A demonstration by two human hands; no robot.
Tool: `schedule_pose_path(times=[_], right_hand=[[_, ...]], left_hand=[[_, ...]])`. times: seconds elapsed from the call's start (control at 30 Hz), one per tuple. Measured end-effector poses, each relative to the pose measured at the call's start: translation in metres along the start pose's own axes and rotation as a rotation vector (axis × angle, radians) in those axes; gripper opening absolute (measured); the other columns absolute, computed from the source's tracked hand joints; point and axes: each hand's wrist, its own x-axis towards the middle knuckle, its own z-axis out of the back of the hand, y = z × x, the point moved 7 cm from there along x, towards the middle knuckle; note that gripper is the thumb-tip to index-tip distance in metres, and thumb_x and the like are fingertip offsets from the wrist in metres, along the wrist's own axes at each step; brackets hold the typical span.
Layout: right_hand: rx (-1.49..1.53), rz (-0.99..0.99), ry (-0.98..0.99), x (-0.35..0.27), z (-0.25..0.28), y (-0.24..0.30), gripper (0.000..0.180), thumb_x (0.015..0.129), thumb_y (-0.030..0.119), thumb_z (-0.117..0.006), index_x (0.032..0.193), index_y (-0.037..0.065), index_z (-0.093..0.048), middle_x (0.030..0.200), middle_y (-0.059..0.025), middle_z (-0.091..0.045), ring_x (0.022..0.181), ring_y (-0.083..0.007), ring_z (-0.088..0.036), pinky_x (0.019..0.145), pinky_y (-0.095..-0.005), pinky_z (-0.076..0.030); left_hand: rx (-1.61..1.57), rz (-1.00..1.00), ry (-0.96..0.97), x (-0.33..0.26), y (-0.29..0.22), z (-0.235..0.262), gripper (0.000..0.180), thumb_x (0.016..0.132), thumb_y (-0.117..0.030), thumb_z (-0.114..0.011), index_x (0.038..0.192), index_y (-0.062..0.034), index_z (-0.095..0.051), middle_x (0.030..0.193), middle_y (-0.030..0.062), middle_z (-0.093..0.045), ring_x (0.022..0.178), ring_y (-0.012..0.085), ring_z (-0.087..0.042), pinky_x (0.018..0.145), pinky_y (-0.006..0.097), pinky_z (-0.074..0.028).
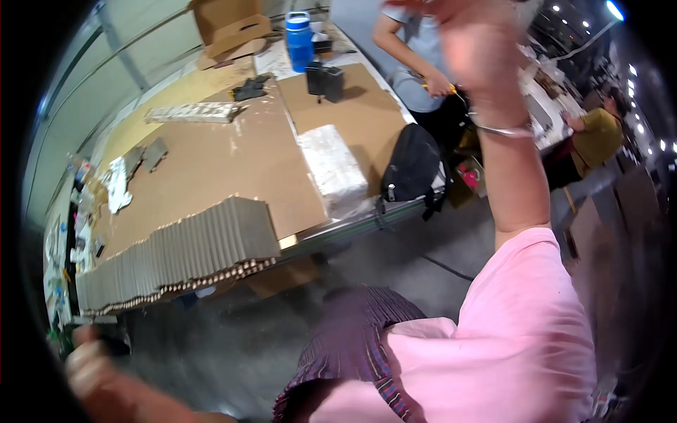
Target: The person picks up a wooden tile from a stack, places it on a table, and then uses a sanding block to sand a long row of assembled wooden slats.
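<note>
My right arm is raised across the right side of the view, in a pink sleeve with a metal bangle at the wrist. The right hand (479, 53) is smeared by motion and cut by the upper edge, so its fingers and anything in them cannot be made out. Low at the left, my left hand (93, 366) is blurred too; its grip is unclear. It is nearest to a long row of thin grey slabs (190, 240) with tan edges, standing packed together along the table's front edge. Neither hand visibly touches the slabs.
Brown board covers the table (211, 166). On it are a white wrapped block (331, 166), a black backpack (416, 166), a blue jug (299, 42), black boxes (325, 82) and a long whitish strip (192, 112). Another person (423, 77) stands beyond; one more (596, 137) is at far right.
</note>
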Motion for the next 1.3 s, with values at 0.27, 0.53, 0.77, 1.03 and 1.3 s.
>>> schedule_pose_path(times=[0.27,0.53,0.77,1.03,1.3], right_hand=[[0.184,-1.433,-0.398,-0.298,0.017,-0.212,0.007,0.084,0.013,-0.067,0.086,0.007,-0.070,0.075,-0.0011,-0.066,0.061,-0.0115,-0.061,0.056,-0.0254,-0.050],[-0.562,-1.881,-0.180,-0.461,0.074,-0.255,0.032,0.083,0.017,-0.056,0.104,-0.001,-0.071,0.113,-0.0257,-0.067,0.111,-0.0408,-0.063,0.096,-0.0426,-0.050],[-0.452,-1.941,-0.104,-0.505,0.057,-0.295,0.039,0.073,0.019,-0.059,0.102,-0.004,-0.071,0.111,-0.0268,-0.068,0.110,-0.0411,-0.065,0.095,-0.0399,-0.051],[-0.091,-1.691,0.005,-0.464,0.063,-0.276,0.009,0.076,-0.001,-0.063,0.067,0.000,-0.060,0.056,-0.0089,-0.054,0.044,-0.0201,-0.052,0.042,-0.0344,-0.044],[0.441,-1.737,-0.344,-0.438,0.079,-0.259,0.011,0.081,0.003,-0.065,0.091,0.000,-0.061,0.067,-0.0076,-0.057,0.054,-0.0177,-0.057,0.048,-0.0323,-0.048]], left_hand=[[-1.020,1.257,0.442,-0.105,0.096,-0.325,0.030,0.088,0.004,-0.059,0.118,0.0053,-0.063,0.110,0.0095,-0.069,0.101,0.0149,-0.063,0.092,0.028,-0.048],[-0.969,1.647,0.506,-0.207,0.138,-0.460,0.024,0.094,-0.004,-0.056,0.118,-0.0011,-0.062,0.105,0.0052,-0.068,0.093,0.0127,-0.064,0.079,0.023,-0.047],[-0.990,1.780,0.531,-0.237,0.116,-0.509,0.034,0.094,-0.014,-0.062,0.128,-0.0097,-0.058,0.113,0.0000,-0.065,0.103,0.0161,-0.061,0.089,0.037,-0.042],[-1.084,1.704,0.458,-0.201,0.116,-0.523,0.055,0.094,-0.025,-0.069,0.142,-0.0101,-0.047,0.129,0.0030,-0.061,0.108,0.0164,-0.061,0.091,0.035,-0.042],[-1.183,1.660,0.421,-0.192,0.121,-0.537,0.053,0.089,-0.014,-0.074,0.136,-0.0071,-0.050,0.120,0.0070,-0.065,0.100,0.0170,-0.066,0.078,0.028,-0.048]])
